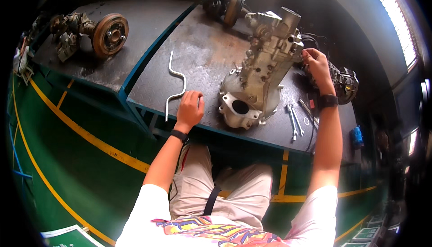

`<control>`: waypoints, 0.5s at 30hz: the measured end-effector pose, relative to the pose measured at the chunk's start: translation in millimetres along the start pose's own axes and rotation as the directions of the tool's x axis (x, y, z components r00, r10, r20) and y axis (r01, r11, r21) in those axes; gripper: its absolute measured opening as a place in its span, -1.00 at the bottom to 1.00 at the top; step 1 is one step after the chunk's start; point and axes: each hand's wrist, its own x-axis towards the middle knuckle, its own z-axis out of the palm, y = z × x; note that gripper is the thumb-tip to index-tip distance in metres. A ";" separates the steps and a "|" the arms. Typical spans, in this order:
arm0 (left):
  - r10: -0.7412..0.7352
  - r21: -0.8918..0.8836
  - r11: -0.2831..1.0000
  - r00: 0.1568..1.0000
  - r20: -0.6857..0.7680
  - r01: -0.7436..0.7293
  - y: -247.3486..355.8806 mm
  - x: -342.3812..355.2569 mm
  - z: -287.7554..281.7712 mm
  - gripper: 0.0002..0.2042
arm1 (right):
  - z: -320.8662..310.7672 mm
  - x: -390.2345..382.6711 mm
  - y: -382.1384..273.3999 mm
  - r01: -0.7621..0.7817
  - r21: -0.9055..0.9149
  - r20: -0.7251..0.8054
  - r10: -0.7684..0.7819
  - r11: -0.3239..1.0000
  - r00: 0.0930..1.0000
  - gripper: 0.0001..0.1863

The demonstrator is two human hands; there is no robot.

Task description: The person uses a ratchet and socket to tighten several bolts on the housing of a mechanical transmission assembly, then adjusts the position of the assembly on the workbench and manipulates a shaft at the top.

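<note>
A large grey metal gearbox housing [265,69] stands on the workbench in front of me, its round flanged opening facing me at the bottom. My right hand [316,62] is at the upper right side of the housing, fingers pinched together against it; whatever they hold is too small to make out. My left hand [191,106] rests near the bench's front edge, left of the housing, fingers loosely bent and holding nothing. Just beyond its fingers lies a cranked speed brace [185,83]. Two wrenches [294,121] and a metal ring [306,121] lie right of the housing.
The dark steel bench [204,58] has a blue frame. A second bench [135,22] to the left carries an axle part with a rusty brake drum [110,35]. Another gearbox [344,83] sits behind my right arm, and a blue object [357,137] is at the right edge.
</note>
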 end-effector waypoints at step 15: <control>0.054 -0.004 0.999 0.993 0.104 -0.054 4.6 -2.4 -3.3 -0.90 | 11.7 -1.9 9.9 0.019 0.036 -0.176 -0.012 0.999 0.984 -0.80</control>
